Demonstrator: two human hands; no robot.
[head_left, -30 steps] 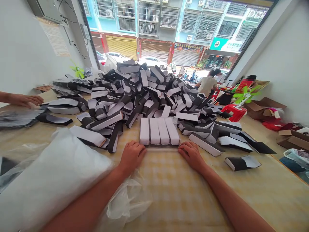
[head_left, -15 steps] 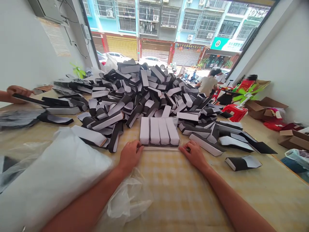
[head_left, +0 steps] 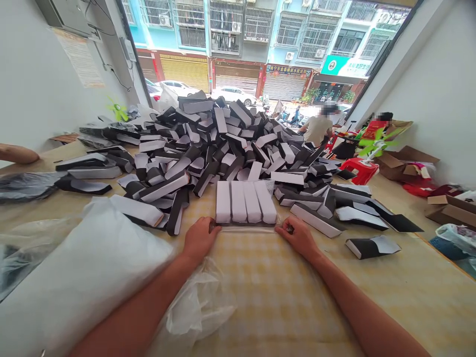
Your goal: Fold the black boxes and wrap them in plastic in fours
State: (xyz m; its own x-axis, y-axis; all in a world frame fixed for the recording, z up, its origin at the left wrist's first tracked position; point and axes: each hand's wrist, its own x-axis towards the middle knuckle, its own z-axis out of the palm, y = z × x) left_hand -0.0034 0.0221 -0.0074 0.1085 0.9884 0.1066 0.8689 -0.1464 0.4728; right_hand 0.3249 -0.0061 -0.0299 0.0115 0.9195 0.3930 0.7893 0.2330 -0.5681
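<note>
The left hand [head_left: 201, 239] and right hand [head_left: 297, 238] were closed narrowly on the ends of a pale strip [head_left: 247, 229], which lay along the near side of four white-faced card sleeves [head_left: 245, 202]. These stood side by side on a yellow checked tablecloth [head_left: 275, 307], just in front of a heaped pile of black-and-white sleeves [head_left: 223, 144]. A crumpled clear plastic bag [head_left: 197, 307] lay just below the left hand. Beyond the tablecloth's right edge, an open cardboard carton [head_left: 405, 166] held red and pale items.
</note>
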